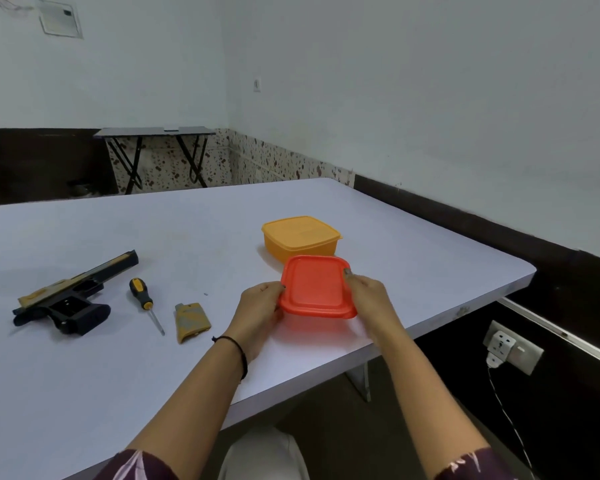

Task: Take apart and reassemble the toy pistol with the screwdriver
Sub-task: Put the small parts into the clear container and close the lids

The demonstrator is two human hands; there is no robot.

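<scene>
Head view: my left grip [260,303] and right grip [368,296] pinch a shallow red plastic container [314,287] by its sides, with a yellow plastic box [300,239] just behind it. The black-and-tan toy pistol [73,299], yellow-handled screwdriver [142,294] and tan plastic panel [191,322] lie to the left on the pale tabletop [187,230].

So it's a pale lilac table [118,375] with rounded corners. On the left a black and tan toy pistol [73,299] lies on its side, muzzle aimed far-right. Just right of it is a screwdriver [145,303] with a yellow and black handle, tip toward the near edge, then a tan grip-shaped piece [190,322]. A closed yellow tub [300,239] sits further back on the right
</scene>
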